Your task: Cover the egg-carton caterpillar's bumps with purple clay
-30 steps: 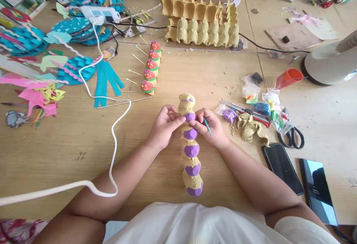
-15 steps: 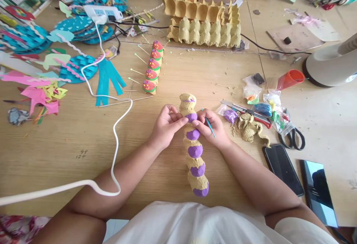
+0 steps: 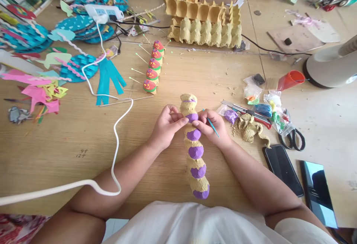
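Note:
A strip of egg carton cups [image 3: 194,163] runs lengthwise in front of me, with purple clay [image 3: 195,152] on one side of its bumps. My left hand [image 3: 167,126] grips the strip near its far end, thumb on the purple patch of the second bump. On the other side my right hand [image 3: 212,127] pinches the same bump with its thumb and also holds a thin blue stick [image 3: 213,128] between its fingers. A thin purple line of clay [image 3: 189,100] shows on the farthest bump.
Beyond my hands stands a painted egg carton caterpillar [image 3: 152,69] with pins beside it. Egg cartons [image 3: 210,32] lie farther back. To the right are a utility knife [image 3: 245,112], scissors [image 3: 292,139], clay bags [image 3: 262,109] and a phone [image 3: 283,169]. A white cable [image 3: 115,143] crosses the left side.
The blue stick in my right hand has tilted and shifted slightly right. Both hands keep their place on the strip.

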`<state>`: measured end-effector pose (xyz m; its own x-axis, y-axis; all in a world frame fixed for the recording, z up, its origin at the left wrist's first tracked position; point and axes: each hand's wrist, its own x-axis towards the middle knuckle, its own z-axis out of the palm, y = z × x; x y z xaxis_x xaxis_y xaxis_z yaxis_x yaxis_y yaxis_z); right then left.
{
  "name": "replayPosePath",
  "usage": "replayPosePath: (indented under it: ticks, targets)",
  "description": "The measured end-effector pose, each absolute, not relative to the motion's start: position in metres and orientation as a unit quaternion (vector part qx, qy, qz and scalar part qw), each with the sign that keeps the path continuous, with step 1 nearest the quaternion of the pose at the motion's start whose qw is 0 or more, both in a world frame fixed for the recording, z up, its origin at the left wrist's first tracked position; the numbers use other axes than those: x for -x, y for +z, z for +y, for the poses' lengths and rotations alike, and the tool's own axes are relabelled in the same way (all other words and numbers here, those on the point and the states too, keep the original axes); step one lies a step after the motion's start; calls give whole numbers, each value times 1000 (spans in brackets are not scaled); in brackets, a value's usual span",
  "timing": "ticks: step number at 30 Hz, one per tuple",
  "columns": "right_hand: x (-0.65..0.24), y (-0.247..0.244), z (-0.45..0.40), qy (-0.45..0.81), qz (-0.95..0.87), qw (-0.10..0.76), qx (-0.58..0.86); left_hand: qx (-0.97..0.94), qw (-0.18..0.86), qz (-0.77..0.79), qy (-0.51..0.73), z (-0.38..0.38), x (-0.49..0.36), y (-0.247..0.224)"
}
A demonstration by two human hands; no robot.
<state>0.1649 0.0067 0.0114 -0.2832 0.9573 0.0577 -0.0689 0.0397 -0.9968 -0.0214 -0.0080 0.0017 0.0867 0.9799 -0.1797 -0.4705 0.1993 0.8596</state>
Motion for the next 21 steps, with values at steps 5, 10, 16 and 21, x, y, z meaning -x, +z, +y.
replayPosePath:
  ticks: [5, 10, 16, 21]
  targets:
    - [-164, 8, 7, 645, -485, 464, 365, -297, 688, 371, 548, -6, 22, 4]
    - [-162, 3, 6, 653, -469, 481, 350, -313, 698, 354, 538, -6, 24, 0]
    - [-164, 4, 7, 653, -486, 463, 350, -337, 684, 369, 532, -8, 25, 1]
    - [-165, 4, 8, 642, -501, 465, 348, -355, 675, 356, 540, -10, 24, 3]
